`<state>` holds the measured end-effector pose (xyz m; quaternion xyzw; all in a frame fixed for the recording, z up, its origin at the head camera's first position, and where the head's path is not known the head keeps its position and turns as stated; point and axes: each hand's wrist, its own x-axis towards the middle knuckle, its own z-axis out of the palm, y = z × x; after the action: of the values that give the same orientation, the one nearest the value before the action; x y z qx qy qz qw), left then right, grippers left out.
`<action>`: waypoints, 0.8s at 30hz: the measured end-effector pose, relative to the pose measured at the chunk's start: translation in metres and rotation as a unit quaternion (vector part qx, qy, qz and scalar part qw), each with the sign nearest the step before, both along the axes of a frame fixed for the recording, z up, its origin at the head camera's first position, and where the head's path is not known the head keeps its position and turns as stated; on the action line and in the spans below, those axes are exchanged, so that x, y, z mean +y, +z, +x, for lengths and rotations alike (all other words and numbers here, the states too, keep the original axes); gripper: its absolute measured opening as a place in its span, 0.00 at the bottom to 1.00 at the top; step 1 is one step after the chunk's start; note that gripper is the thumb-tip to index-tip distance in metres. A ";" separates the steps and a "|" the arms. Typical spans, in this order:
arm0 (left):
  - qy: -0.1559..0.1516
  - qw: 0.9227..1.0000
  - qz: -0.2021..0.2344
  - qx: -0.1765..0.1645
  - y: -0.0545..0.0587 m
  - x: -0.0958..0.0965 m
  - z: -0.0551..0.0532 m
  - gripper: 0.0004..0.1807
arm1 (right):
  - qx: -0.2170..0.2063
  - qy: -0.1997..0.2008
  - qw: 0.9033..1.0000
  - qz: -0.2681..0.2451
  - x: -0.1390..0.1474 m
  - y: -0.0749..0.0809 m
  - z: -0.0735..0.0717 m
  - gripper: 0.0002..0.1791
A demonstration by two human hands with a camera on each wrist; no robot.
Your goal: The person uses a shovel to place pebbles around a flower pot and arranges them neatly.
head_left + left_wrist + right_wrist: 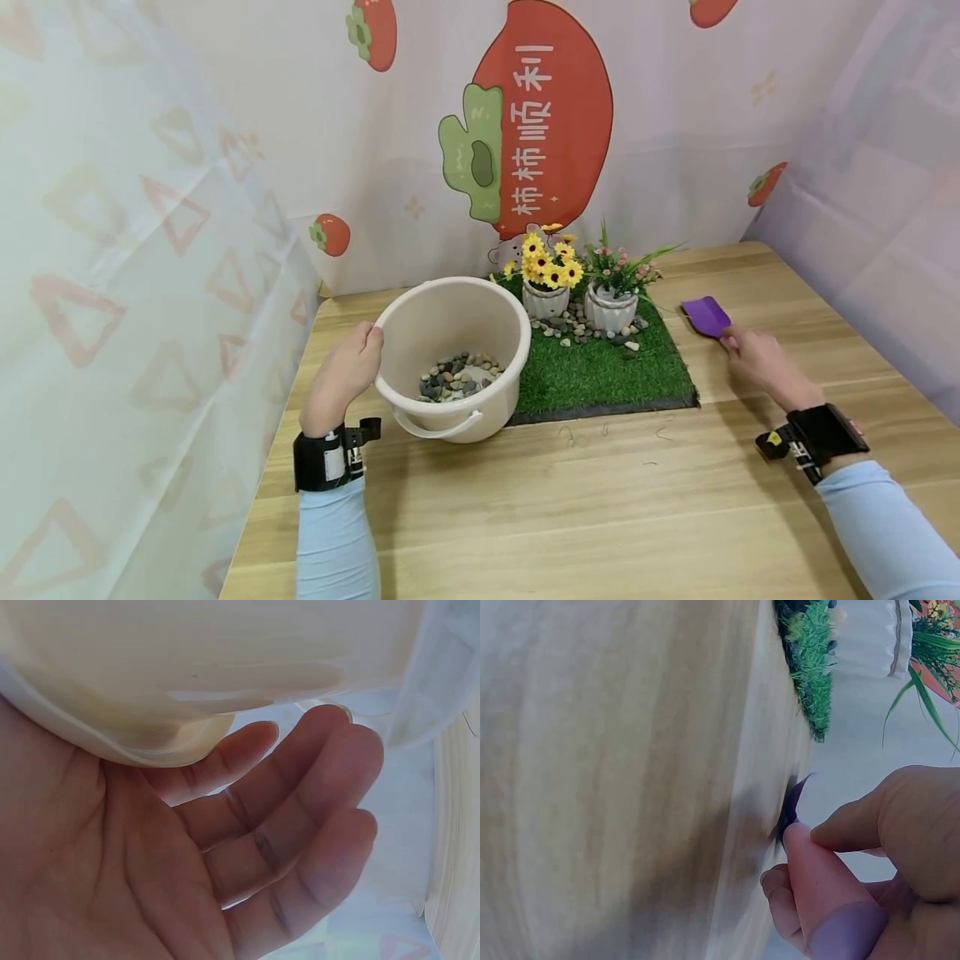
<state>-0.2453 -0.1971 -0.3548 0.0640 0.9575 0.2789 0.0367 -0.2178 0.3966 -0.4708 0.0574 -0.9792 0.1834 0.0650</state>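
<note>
A cream bucket [510, 408] stands at the left of the table, with small stones [457, 377] on its bottom. My left hand [347, 371] grips its left rim; the left wrist view shows the fingers [300, 802] curved below the bucket wall [225, 652]. At the right, my right hand [765, 362] holds a small purple shovel [707, 317], its blade close to the tabletop. In the right wrist view, thumb and fingers close round the shovel's pink-and-purple handle [825, 877]. The handle is mostly hidden in the head view.
A green turf mat [600, 379] lies between bucket and shovel. On it stand a pot of yellow flowers [546, 300] and a pot of pink flowers [611, 308], with loose pebbles [570, 325] around them. A printed curtain [405, 150] hangs behind the wooden table [562, 517].
</note>
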 end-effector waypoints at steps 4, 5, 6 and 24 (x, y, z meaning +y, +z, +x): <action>0.002 1.000 0.000 0.007 -0.001 -0.001 0.001 0.29 | -0.005 -0.006 1.000 0.003 0.000 -0.001 0.000 0.09; 0.003 1.000 0.000 0.008 0.000 -0.001 0.002 0.29 | -0.006 -0.008 1.000 0.003 0.000 -0.001 0.000 0.10; 0.004 1.000 0.000 0.009 0.000 -0.001 0.002 0.29 | -0.008 -0.010 1.000 0.003 0.000 -0.001 0.001 0.11; 0.020 1.000 0.009 -0.016 0.003 0.001 0.005 0.31 | -0.099 -0.011 0.995 -0.031 0.001 0.010 0.007 0.20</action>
<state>-0.2401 -0.1962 -0.3518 0.0404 0.9553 0.2894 0.0457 -0.2110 0.3977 -0.4606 0.0259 -0.9753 0.2174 -0.0283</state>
